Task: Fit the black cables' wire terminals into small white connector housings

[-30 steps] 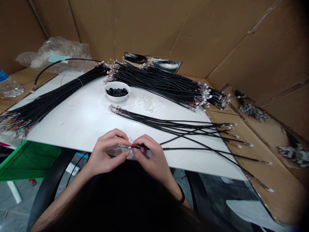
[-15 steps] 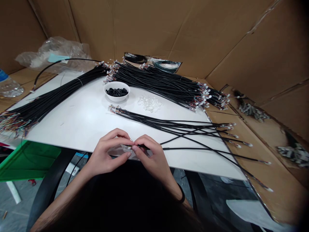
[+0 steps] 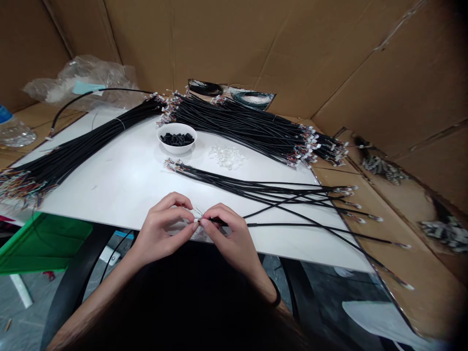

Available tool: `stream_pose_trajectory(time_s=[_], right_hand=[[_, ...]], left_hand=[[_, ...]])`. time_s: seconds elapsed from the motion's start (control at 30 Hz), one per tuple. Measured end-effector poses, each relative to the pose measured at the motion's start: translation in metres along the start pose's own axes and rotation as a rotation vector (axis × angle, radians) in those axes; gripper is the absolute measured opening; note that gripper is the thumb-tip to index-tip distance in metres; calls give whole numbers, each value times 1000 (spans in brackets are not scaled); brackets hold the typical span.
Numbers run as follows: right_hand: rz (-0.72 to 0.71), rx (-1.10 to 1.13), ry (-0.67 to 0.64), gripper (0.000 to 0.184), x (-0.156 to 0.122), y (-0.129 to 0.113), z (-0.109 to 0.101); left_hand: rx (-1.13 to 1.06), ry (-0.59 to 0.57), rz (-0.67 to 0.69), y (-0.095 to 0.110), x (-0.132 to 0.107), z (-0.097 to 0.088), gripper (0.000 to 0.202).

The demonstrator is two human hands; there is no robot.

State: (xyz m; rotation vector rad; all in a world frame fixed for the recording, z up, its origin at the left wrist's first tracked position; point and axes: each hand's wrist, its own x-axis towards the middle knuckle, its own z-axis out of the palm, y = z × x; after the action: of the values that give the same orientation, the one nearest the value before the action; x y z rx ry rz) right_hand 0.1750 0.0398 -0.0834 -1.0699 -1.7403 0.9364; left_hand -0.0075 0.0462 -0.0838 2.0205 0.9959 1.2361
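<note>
Pinching one black cable (image 3: 217, 221) close to its end, the right hand (image 3: 228, 239) has thumb and fingers firmly closed on it, just above the near edge of the white table top (image 3: 109, 190). The left hand (image 3: 164, 229) comes in from the other side with its fingertips up at the cable's tip, but I can't tell from this angle if it's gripping anything or just steadying. A few thin bare wires (image 3: 198, 212) poke out of the end, right between the hands. The rest of the cable runs off to the right, past the table edge and over the cardboard sheet (image 3: 413, 292).

Right now it looks like fiddly fingertip work at that wire end, and I'd say the next move calls for a steady pinch and careful handling of those wires.

Just ahead there's a loose bunch of black cables (image 3: 278, 191), then a white bowl (image 3: 177, 152) of small black pieces (image 3: 177, 139) with a little pile of white bits (image 3: 226, 157) beside it. Two big cable bundles (image 3: 234, 124) lie further back, with a clear plastic bag (image 3: 84, 80) behind the left one.
</note>
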Motion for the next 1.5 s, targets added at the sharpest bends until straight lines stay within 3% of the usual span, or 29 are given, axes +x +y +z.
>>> stream_pose_trajectory(time_s=[0.63, 0.9, 1.5], right_hand=[[-13, 69, -5, 12, 2, 3, -7], [-9, 91, -52, 13, 2, 2, -9], [33, 115, -170, 11, 7, 2, -16]], left_hand=[[-42, -74, -157, 5, 6, 1, 15], [-198, -164, -257, 4, 14, 1, 15], [-311, -238, -277, 1, 18, -1, 12]])
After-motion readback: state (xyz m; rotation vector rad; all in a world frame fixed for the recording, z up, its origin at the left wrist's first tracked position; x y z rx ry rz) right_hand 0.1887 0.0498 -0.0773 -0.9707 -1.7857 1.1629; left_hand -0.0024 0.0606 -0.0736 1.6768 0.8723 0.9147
